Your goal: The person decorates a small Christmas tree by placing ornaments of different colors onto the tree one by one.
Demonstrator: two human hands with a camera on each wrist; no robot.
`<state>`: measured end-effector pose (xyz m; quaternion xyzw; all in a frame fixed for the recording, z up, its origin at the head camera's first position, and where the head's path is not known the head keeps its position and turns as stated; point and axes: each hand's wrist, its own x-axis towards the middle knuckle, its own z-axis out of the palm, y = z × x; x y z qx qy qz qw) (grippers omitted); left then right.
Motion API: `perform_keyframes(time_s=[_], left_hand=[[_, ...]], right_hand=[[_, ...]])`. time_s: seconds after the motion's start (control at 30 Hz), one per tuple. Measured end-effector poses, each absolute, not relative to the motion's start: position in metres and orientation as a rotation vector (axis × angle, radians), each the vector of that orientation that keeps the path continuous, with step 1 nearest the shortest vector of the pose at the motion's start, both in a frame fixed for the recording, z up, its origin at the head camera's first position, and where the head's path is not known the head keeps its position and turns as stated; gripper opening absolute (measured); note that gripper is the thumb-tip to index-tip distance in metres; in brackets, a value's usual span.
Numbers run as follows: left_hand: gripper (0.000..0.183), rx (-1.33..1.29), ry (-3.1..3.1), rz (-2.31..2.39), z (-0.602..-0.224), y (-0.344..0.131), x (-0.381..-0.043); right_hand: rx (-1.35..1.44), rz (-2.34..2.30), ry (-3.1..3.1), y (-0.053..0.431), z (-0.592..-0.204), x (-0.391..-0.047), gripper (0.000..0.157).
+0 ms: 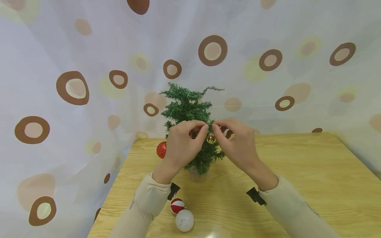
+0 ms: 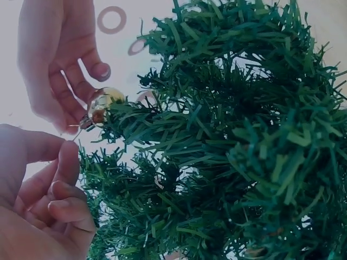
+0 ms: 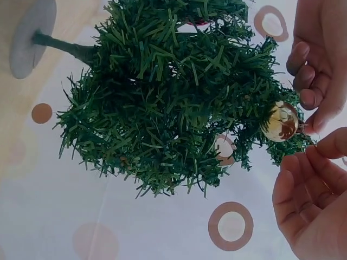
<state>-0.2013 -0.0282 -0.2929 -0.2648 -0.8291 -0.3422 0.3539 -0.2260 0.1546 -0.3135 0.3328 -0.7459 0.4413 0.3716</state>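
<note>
A shiny gold bauble (image 1: 211, 138) hangs between my two hands, right at the green branches of a small artificial Christmas tree (image 1: 186, 105). Thumb and index finger of my left hand (image 1: 186, 140) pinch one side of its thin hanging string (image 1: 210, 124). My right hand (image 1: 239, 142) pinches the string on the other side, fingertips a short gap from the left ones. In the left wrist view the bauble (image 2: 105, 105) overlaps a branch tip, its cap towards the fingers. The right wrist view shows the tree's grey round base (image 3: 33, 38) and trunk.
A red bauble (image 1: 161, 149) shows at the tree's left side, partly behind my left hand. Nearer me on the wooden table (image 1: 297, 172) lie a red-and-white bauble (image 1: 177, 206) and a white bauble (image 1: 185, 220). A patterned curtain (image 1: 247, 29) hangs behind the table.
</note>
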Motion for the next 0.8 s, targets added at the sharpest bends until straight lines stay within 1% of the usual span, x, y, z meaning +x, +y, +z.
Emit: perform_keyframes(time_s=[0.37,0.8], left_hand=[[0.015,-0.585,-2.075,-0.867,-0.292,-0.028,-0.211],[0.018,-0.471,-2.087,-0.833,-0.292,-0.029,-0.216]], right_hand=[[0.844,1.01,-1.884,0.143,-0.309,-0.235,0.008],[0.829,1.0,-1.962,0.135,-0.307,-0.244,0.011]])
